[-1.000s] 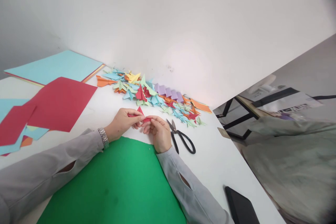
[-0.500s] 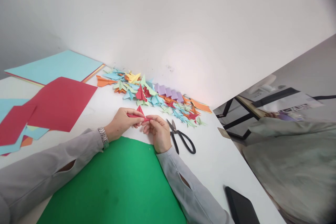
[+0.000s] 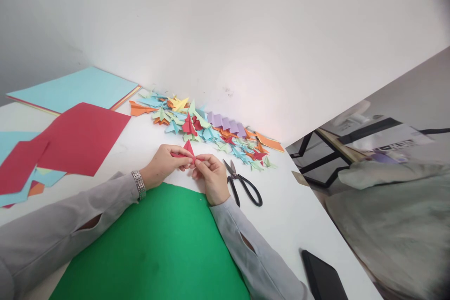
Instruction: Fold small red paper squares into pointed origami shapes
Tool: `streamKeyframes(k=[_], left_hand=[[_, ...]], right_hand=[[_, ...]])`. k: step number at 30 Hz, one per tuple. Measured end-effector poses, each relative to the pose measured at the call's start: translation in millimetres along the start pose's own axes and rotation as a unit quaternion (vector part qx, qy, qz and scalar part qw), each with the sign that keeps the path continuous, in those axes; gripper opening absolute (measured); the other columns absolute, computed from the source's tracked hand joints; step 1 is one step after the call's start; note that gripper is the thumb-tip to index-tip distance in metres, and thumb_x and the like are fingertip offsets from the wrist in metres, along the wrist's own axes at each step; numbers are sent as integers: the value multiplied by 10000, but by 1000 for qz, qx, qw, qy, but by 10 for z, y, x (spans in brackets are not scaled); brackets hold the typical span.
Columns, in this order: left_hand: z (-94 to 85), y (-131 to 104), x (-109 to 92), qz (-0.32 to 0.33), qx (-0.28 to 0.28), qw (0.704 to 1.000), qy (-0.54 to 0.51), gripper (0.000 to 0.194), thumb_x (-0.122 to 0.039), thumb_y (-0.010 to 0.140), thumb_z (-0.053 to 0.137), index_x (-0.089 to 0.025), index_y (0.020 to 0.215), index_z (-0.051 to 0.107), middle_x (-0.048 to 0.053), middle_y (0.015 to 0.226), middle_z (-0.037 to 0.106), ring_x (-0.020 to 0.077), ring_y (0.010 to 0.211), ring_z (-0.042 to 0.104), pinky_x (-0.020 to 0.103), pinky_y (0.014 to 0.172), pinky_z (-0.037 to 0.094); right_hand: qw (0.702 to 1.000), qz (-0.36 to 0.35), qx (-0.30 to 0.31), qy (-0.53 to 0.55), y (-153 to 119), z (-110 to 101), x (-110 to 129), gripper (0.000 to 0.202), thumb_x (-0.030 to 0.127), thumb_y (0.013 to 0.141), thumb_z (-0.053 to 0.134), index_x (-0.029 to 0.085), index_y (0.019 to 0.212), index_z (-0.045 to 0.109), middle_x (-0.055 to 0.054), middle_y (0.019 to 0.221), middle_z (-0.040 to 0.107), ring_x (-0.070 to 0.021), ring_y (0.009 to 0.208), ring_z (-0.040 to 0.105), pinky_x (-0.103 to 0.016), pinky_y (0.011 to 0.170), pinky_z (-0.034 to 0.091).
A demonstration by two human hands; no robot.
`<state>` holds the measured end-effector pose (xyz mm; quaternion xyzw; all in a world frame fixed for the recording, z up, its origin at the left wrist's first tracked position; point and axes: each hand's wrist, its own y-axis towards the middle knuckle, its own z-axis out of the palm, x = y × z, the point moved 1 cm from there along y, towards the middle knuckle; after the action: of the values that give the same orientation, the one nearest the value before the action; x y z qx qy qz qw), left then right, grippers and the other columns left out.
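Observation:
Between both hands is a small piece of folded red paper (image 3: 189, 147), its pointed tip facing away from me. My left hand (image 3: 168, 161) pinches its left side, and my right hand (image 3: 212, 173) grips its near right part between thumb and fingers. The fingers hide much of the lower folds. Just beyond the hands lies a heap of folded paper planes (image 3: 190, 124) in several colours. Black-handled scissors (image 3: 246, 185) rest to the right of my right hand. A large green sheet (image 3: 151, 243) lies under my forearms.
At the left lie red sheets (image 3: 84, 140), smaller coloured pieces and a stack of large sheets topped in light blue (image 3: 77, 86). A black phone-like device (image 3: 323, 274) sits near the right table edge. Another person's sleeve (image 3: 379, 176) shows beyond that edge.
The red paper's tip has turned and lifted very slightly, and the fingers have shifted a little on it. The other person's sleeve has moved slightly right.

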<state>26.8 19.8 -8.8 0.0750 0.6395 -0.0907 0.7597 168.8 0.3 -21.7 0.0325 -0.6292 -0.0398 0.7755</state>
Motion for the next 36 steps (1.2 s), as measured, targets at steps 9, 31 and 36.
streamKeyframes(k=[9,31,36], left_hand=[[3,-1,-2,-4,-8,1000,2,148,-189,575,752,-120,698,708,-3,518,635,74,465,521,199,490,437],[23,-37,-57,15,-30,998,61,106,-181,598,706,-130,691,713,5,557,652,88,509,540,207,521,451],[31,-54,-73,14,-29,998,59,109,-184,594,719,-133,690,715,1,544,647,89,505,539,205,516,451]], right_hand=[[1000,3,2,5,1,4,4,242,337,667,750,168,775,615,13,566,674,-79,400,542,-186,403,408],[1000,9,4,-23,-3,15,5,291,411,646,766,176,685,599,3,546,673,-90,410,536,-203,414,411],[1000,3,6,-17,-9,9,25,268,400,655,760,175,661,614,2,552,675,-90,422,530,-208,424,411]])
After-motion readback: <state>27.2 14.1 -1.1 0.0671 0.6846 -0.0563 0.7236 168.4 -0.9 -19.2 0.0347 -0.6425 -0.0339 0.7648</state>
